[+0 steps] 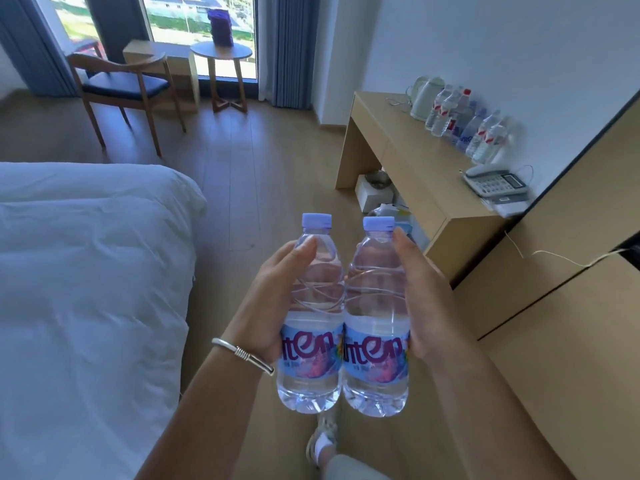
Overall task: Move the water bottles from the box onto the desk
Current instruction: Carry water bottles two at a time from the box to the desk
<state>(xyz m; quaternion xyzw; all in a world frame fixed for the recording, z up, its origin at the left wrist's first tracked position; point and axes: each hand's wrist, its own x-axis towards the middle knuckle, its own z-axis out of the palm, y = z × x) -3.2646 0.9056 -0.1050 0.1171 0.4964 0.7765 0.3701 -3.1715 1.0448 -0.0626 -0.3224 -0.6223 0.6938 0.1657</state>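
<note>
I hold two clear water bottles upright, side by side and touching, in front of me above the floor. My left hand (273, 299) grips the left bottle (313, 306), and my right hand (420, 299) grips the right bottle (375, 313). Both have pale purple caps and blue-purple labels. The wooden desk (408, 157) stands ahead to the right against the wall. Several water bottles (464, 123) stand in a row along its back edge. The box is not clearly visible.
A white kettle (424, 98) and a telephone (493, 181) sit on the desk. A white bed (86, 289) fills the left. A chair (121, 88) and a small round table (221, 53) stand by the window. White items (374, 192) lie under the desk.
</note>
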